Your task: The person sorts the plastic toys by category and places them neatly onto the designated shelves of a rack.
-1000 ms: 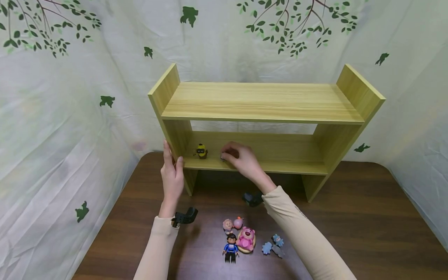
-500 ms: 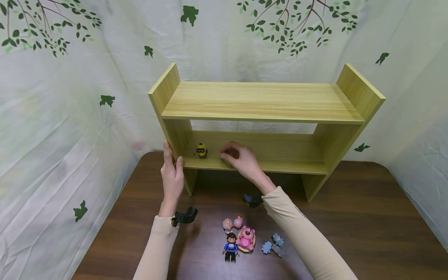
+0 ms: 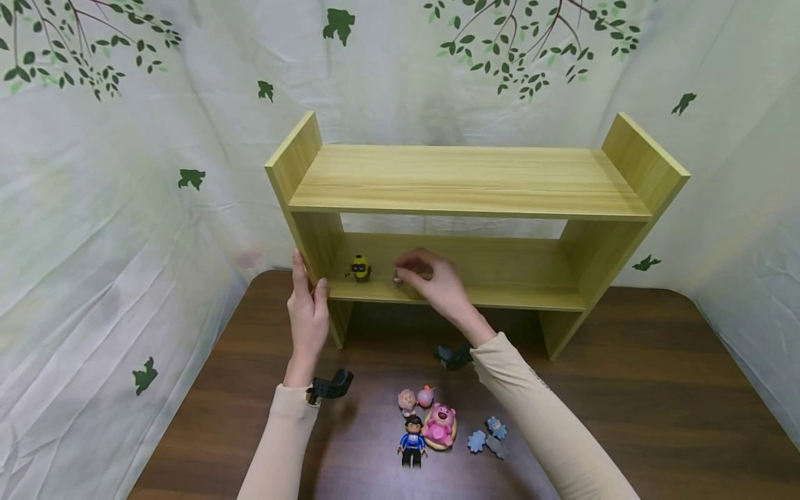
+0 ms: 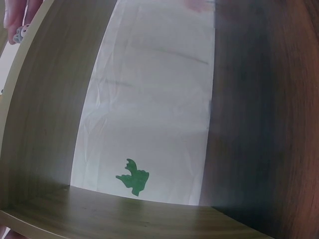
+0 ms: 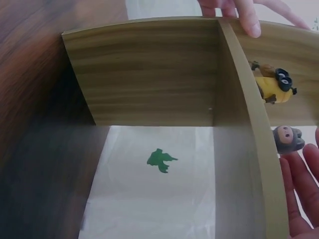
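Note:
A small grey eared figurine point(image 5: 288, 139) stands at the front of the shelf's point(image 3: 512, 285) middle board. My right hand point(image 3: 437, 281) pinches it between thumb and fingertips, and its face shows in the right wrist view. To its left, on the same board, is a yellow figurine with black goggles point(image 3: 360, 269). My left hand point(image 3: 306, 309) grips the shelf's left side panel, the thumb at the front edge and the fingers along the outside. In the right wrist view the left thumb point(image 5: 249, 20) lies over the panel's inner side.
On the brown table point(image 3: 675, 389) in front lie a pink bear point(image 3: 440, 426), a blue-shirted toy man point(image 3: 412, 442), two small pink figurines point(image 3: 415, 398) and several blue-grey pieces point(image 3: 487, 439). A patterned cloth point(image 3: 206, 125) hangs behind.
My right thumb and fingers have shifted slightly right, so more of the grey figurine shows. The left hand and the toys on the table stay where they were.

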A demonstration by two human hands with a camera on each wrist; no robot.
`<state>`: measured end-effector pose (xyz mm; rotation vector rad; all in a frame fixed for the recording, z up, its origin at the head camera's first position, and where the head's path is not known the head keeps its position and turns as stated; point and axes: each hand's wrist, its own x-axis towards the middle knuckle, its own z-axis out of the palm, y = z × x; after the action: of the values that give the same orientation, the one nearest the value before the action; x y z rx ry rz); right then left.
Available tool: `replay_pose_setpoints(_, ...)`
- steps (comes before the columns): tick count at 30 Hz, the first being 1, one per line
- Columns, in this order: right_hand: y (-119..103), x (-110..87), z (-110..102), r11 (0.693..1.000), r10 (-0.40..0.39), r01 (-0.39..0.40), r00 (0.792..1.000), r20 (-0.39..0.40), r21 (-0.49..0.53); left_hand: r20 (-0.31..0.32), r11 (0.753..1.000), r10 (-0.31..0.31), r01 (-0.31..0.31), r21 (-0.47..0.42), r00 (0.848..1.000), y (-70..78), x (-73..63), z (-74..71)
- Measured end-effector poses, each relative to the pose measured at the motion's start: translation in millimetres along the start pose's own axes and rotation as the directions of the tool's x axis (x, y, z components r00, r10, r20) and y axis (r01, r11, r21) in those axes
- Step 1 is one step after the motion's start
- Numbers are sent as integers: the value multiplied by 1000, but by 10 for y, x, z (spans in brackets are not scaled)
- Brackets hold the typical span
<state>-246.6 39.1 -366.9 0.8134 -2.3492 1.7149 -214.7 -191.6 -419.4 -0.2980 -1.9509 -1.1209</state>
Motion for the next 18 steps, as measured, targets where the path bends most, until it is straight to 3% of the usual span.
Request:
replay_pose_setpoints(6,-92,-47,-55,1000,-18,19,999,-26,15,-4,1000,0,0,5,1000,-6,0,-2)
replay_pose_setpoints(8,17,-39,-65,999,-40,41,998,-39,25,-4,1000,0,0,6,1000,-11,-1,-1)
replay_pose_setpoints(11,9,-77,-108,997,-71,73,996,-52,36,-2,1000,-3,3,8,1000,-11,-2,0)
replay_pose_setpoints(18,-61,-250,-182,993,-82,87,994,-70,78,1,1000,-8,8,13,1000,-1,-1,-3)
